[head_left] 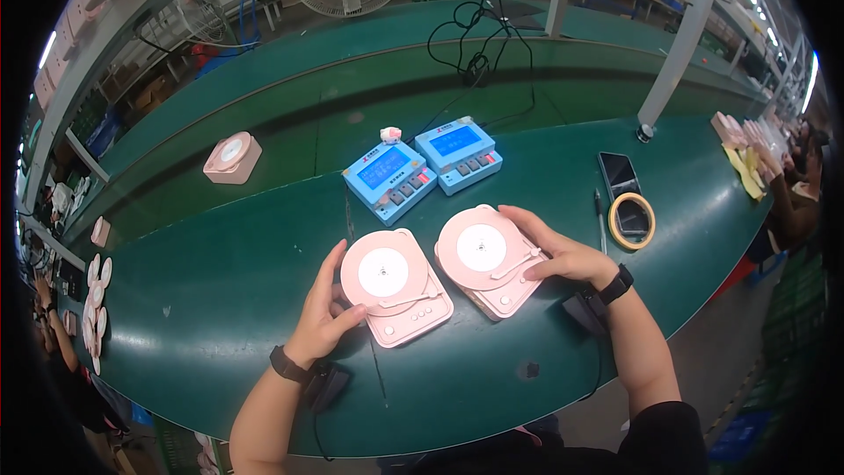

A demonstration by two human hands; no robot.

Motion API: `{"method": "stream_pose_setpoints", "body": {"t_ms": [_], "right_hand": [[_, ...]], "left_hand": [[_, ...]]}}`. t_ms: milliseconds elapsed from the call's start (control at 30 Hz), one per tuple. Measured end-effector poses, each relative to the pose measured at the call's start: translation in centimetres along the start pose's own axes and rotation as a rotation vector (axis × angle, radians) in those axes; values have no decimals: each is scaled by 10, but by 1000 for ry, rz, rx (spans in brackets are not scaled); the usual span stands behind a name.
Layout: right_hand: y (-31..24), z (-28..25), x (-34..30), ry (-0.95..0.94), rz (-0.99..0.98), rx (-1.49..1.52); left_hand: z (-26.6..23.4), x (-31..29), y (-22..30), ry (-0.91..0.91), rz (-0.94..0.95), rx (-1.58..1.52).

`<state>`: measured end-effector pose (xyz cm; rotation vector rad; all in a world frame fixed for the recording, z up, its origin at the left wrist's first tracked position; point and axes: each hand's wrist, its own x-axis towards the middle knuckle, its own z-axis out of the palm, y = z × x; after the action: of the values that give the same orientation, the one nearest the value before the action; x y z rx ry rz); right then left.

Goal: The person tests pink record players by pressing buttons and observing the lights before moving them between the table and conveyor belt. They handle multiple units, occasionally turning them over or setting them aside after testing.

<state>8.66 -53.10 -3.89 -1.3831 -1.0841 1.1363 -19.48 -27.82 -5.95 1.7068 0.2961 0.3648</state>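
Note:
Two pink miniature record players with white discs lie side by side in front of me. My left hand grips the left record player by its left side, the thumb at the near left edge and the fingers along the side. The right record player is turned slightly and has its near edge raised a little. Around its right side my right hand is closed, with the thumb on top beside the white tonearm. Just beyond them stand two blue box-shaped testers with screens and buttons, a left tester and a right tester.
Another pink record player sits at the far left. A tape roll overlaps a phone, with a pen alongside. Black cables hang behind the testers. Pink parts line the left edge; co-workers' hands show at both sides.

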Motion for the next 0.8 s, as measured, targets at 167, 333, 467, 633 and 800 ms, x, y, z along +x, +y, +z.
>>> {"method": "stream_pose_setpoints", "body": {"t_ms": [167, 333, 467, 633, 800], "right_hand": [[1, -2, 0, 18, -26, -29], [3, -1, 0, 26, -37, -47], [4, 4, 1, 61, -60, -55], [4, 2, 1, 35, -68, -87], [4, 4, 1, 40, -76, -104]], "left_hand": [[2, 1, 2, -5, -17, -15], [3, 2, 2, 6, -33, 11], [3, 2, 1, -4, -48, 18], [3, 2, -1, 20, -8, 8], [3, 1, -2, 11, -13, 5]]}}
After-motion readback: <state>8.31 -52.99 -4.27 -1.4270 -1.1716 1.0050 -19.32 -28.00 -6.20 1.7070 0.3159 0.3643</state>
